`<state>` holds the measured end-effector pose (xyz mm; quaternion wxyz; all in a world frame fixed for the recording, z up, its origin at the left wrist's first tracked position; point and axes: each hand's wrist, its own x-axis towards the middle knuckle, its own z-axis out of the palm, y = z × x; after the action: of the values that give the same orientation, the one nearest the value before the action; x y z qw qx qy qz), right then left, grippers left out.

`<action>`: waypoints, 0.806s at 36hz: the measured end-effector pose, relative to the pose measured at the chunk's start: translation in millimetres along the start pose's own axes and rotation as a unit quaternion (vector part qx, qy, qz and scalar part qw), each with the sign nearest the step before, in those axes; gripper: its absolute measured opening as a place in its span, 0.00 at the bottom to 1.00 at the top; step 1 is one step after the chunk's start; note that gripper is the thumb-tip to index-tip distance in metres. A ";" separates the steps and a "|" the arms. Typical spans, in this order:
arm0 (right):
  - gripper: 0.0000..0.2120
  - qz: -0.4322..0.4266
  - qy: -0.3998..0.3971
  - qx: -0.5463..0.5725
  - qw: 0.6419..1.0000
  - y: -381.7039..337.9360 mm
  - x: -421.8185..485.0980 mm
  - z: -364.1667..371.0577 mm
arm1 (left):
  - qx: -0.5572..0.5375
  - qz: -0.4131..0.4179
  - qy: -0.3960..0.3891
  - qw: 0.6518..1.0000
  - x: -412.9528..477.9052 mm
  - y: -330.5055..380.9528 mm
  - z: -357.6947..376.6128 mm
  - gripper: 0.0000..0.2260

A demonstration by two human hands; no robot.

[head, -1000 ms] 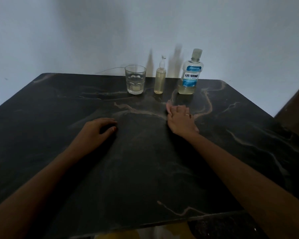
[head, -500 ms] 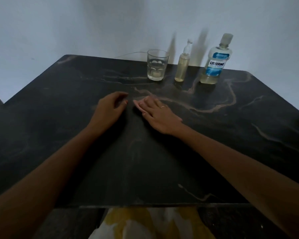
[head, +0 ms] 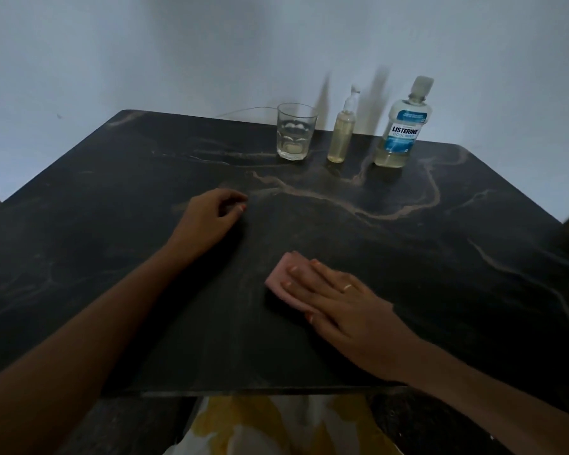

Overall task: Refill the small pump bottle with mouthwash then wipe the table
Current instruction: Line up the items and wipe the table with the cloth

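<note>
A dark marble-patterned table (head: 408, 264) fills the view. My right hand (head: 339, 300) lies flat with straight fingers pressing a small pink cloth (head: 281, 277) onto the table near its front middle. My left hand (head: 211, 215) rests on the table further back and to the left, fingers loosely curled, holding nothing. At the back stand a small pump bottle (head: 342, 133) of pale yellow liquid and a large Listerine mouthwash bottle (head: 403, 129) with its cap on.
A clear drinking glass (head: 295, 133) with a little liquid in its bottom stands left of the pump bottle. A thin wire (head: 243, 110) runs behind the glass along the pale wall. The table's front edge (head: 276, 390) is close to my body.
My right hand has slid the pink cloth back toward me and to the right, away from the left hand. The left hand has stayed in place. The camera has tilted slightly.
</note>
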<state>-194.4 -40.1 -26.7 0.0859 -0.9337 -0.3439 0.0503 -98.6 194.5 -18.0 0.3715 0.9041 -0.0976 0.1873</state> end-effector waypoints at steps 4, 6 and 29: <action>0.23 0.109 0.021 -0.002 0.994 43.6 -7.6 -11.8 | -0.005 0.003 -0.013 1.000 -2.0 1.5 1.1 0.11; 0.23 0.167 0.040 0.008 0.985 67.8 -9.4 -20.7 | -0.007 0.003 -0.020 1.000 -2.3 2.3 1.5 0.11; 0.22 0.175 0.030 0.019 0.984 65.2 31.5 -19.4 | 0.009 0.029 -0.053 0.998 -2.9 2.4 3.9 0.11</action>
<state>-126.2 -70.9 -21.5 0.1041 -0.9786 -0.1719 0.0435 -101.0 190.2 -20.1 0.3523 0.9127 -0.1414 0.1510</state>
